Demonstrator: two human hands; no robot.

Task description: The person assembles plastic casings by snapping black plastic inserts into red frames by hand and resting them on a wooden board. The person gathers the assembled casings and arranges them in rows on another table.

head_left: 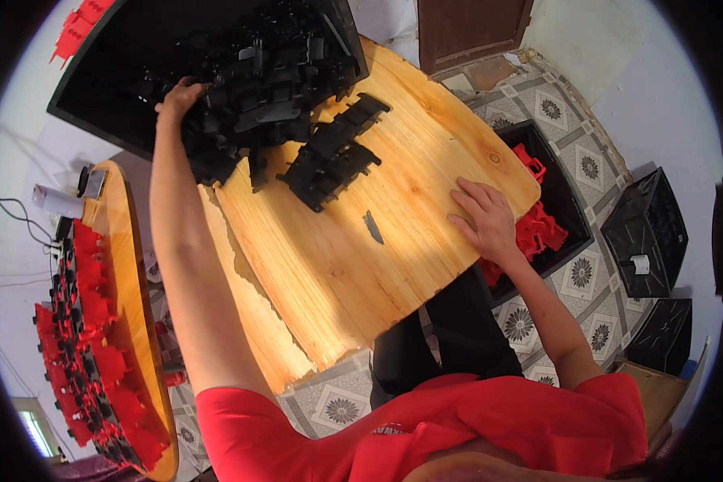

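Observation:
My left hand [183, 98] reaches into a large black crate [108, 104] tipped toward me at the table's far left. Its fingers are bent at the edge of a heap of black plastic parts [269, 88]; whatever they grip is lost against the dark pile. Some of the heap spills over the crate's lip onto the wooden table [337, 273]. Two black parts [329, 153] lie side by side just outside it. My right hand [486, 217] rests on the table's right edge with fingers spread, holding nothing. Between the hands lies a small grey blade [373, 227].
Below the table's right edge stands a black crate [574, 233] with red parts [540, 231]. At left, a narrow wooden table [124, 233] carries rows of red and black parts [96, 345]. More black crates [647, 233] stand on the patterned floor at right.

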